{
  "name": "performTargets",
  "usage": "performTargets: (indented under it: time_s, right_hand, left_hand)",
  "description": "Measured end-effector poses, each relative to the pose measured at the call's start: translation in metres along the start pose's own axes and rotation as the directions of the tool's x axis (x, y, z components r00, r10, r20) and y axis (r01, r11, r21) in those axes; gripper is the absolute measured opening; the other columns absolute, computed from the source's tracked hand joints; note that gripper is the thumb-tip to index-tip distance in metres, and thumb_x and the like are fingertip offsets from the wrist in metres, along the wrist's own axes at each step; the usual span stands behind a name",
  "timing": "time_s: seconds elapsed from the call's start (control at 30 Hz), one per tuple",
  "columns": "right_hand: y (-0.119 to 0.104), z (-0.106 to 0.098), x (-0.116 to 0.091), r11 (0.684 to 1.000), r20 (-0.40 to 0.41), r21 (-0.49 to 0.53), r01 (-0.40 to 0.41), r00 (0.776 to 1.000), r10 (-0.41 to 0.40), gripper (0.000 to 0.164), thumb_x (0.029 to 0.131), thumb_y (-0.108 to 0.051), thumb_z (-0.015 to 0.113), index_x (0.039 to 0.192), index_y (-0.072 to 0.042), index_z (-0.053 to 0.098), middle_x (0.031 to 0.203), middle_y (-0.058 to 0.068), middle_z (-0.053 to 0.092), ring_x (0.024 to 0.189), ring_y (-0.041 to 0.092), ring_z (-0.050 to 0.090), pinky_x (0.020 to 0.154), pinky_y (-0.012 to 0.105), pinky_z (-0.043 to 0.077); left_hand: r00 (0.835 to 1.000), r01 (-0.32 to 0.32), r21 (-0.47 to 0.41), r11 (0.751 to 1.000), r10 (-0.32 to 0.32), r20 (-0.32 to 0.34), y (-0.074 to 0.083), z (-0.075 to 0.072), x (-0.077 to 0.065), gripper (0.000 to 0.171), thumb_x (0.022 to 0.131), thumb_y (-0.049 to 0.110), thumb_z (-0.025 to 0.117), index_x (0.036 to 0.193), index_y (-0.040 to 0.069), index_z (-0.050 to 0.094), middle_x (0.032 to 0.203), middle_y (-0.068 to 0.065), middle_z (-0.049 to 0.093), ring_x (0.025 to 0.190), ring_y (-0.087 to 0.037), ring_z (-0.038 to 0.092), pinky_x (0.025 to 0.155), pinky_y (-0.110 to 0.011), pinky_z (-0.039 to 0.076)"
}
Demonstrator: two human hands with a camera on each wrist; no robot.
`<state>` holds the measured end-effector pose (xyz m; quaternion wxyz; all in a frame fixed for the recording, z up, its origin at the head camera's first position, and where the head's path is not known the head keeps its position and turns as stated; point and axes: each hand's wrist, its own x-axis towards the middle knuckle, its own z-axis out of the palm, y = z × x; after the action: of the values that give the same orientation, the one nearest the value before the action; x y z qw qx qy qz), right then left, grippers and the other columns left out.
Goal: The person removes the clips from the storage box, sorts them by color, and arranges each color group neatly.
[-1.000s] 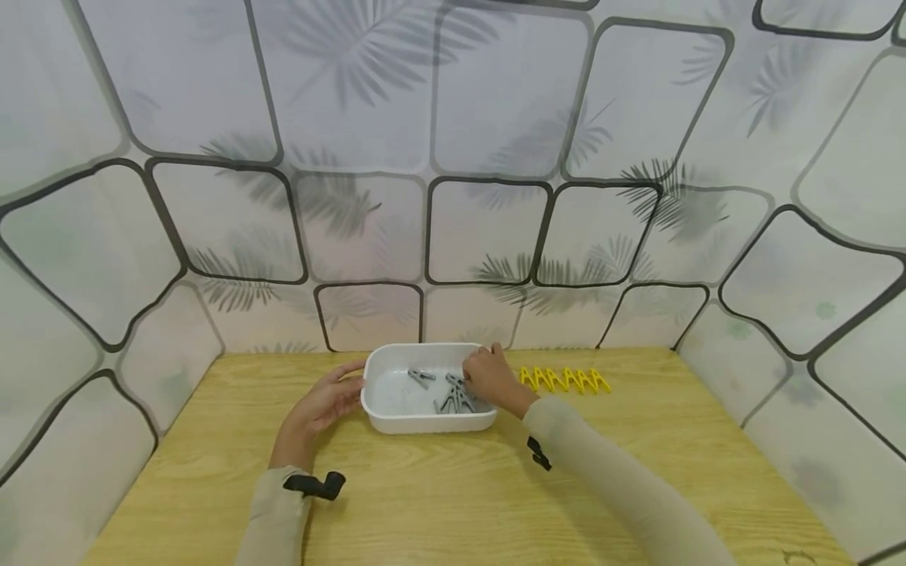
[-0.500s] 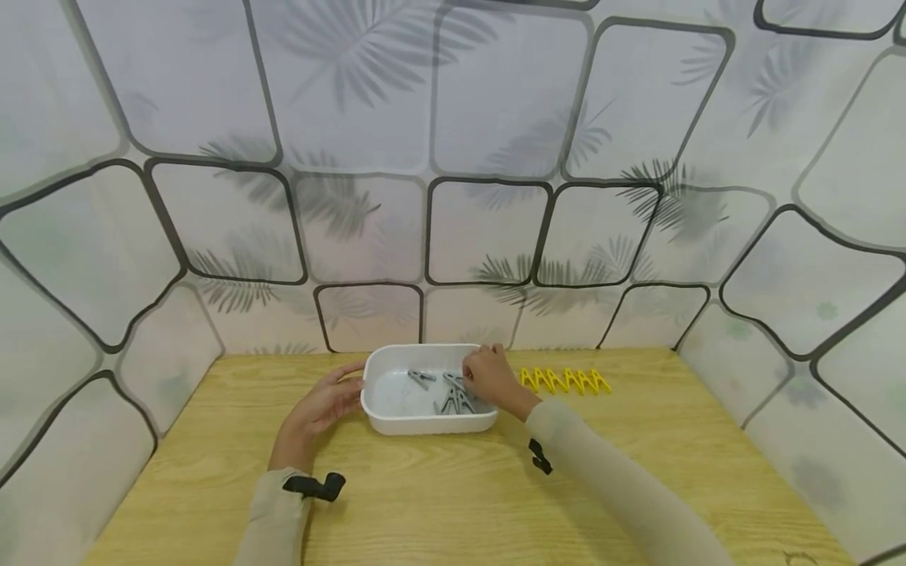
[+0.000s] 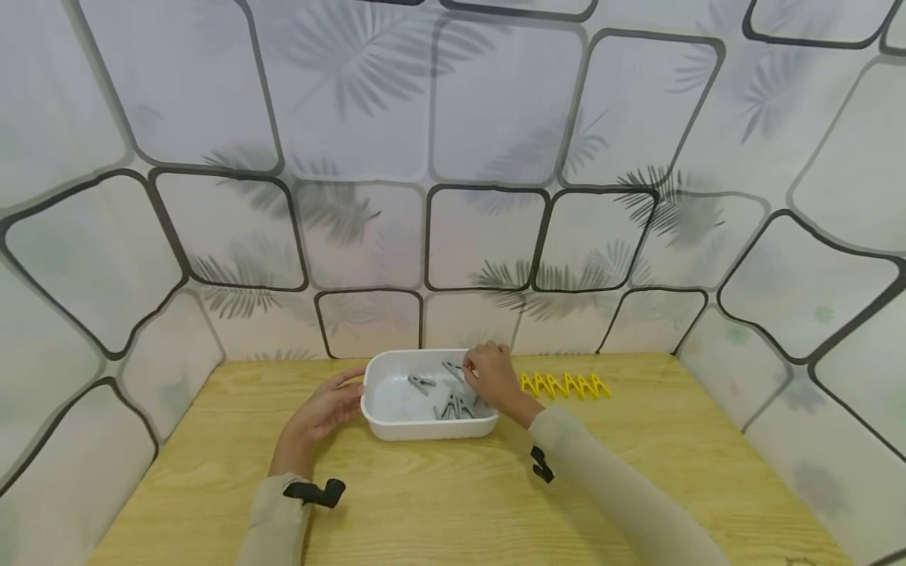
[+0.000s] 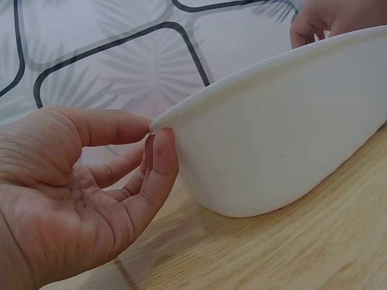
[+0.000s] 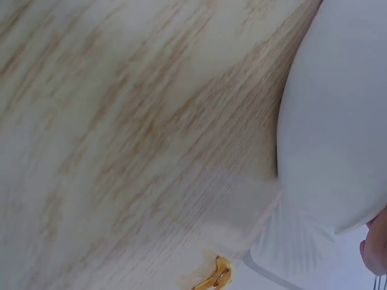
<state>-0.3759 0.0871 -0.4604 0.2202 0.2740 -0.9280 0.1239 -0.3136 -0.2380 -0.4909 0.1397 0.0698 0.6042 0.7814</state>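
Note:
A white plastic basin (image 3: 428, 431) stands on the wooden table, with several grey clothespins (image 3: 453, 406) lying in it. At its left end my left hand (image 3: 327, 409) touches the outside. In the left wrist view, the thumb (image 4: 163, 154) rests against the wall and the index fingertip meets the rim. My right hand (image 3: 490, 376) reaches over the basin's right end and pinches a grey clothespin (image 3: 452, 369) above the others. Its far end is hidden by the fingers. In the right wrist view only some fingertips (image 5: 376, 244) show beyond the basin wall (image 5: 335, 133).
Several yellow clothespins (image 3: 566, 385) stand in a row on the table (image 3: 425, 503), right of the basin; one yellow clothespin (image 5: 219, 275) shows in the right wrist view. A patterned wall covering (image 3: 488, 236) rises close behind the basin and along both sides.
The right hand has raised the pinched clothespin up and away from the pile inside the basin. The left hand stays at the basin's left end. The head view has tilted slightly.

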Motion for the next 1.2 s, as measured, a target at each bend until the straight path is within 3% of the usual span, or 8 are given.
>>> performTargets:
  time_s: [0.17,0.37,0.63,1.2]
  right_hand:
    - [0.000,-0.001,-0.002,0.998,-0.116,0.048,0.042,0.993,-0.036,0.009,0.090,-0.012,0.077,0.085,-0.013,0.070,0.084,0.004,0.065,0.083,0.023,0.053,0.081,0.046,0.042]
    - [-0.002,-0.010,-0.002,0.993,-0.180,0.102,0.059,0.983,-0.040,0.010,0.090,-0.011,0.078,0.086,-0.013,0.069,0.085,0.004,0.063,0.083,0.023,0.052,0.081,0.046,0.040]
    - [0.006,-0.026,-0.010,0.989,-0.209,0.144,0.021,0.978,0.010,0.009,0.088,-0.010,0.079,0.087,-0.012,0.070,0.087,0.005,0.066,0.085,0.024,0.055,0.083,0.047,0.038]
    - [0.058,-0.059,-0.048,0.981,-0.195,0.151,-0.120,0.969,0.149,0.006,0.089,-0.007,0.077,0.088,-0.008,0.071,0.087,0.010,0.069,0.086,0.030,0.055,0.086,0.055,0.034]
  left_hand:
    - [1.000,0.014,-0.018,1.000,-0.014,-0.013,-0.004,-0.001,-0.001,0.052,0.105,0.003,0.050,0.153,-0.003,0.031,0.113,0.003,0.069,0.097,-0.009,0.069,0.084,-0.024,0.058]
    - [1.000,0.018,-0.039,0.999,-0.018,-0.007,-0.004,-0.001,-0.001,0.058,0.106,0.005,0.052,0.156,-0.003,0.026,0.116,0.002,0.068,0.099,-0.009,0.069,0.084,-0.023,0.058]
    - [1.000,0.016,-0.021,1.000,-0.016,-0.009,-0.001,0.001,0.001,0.055,0.106,0.005,0.051,0.155,-0.003,0.029,0.113,0.004,0.069,0.099,-0.008,0.068,0.085,-0.023,0.057]
    - [1.000,0.018,-0.030,0.999,-0.018,-0.010,0.000,-0.001,0.002,0.052,0.106,0.003,0.049,0.154,-0.002,0.031,0.114,0.004,0.069,0.098,-0.008,0.068,0.084,-0.024,0.058]
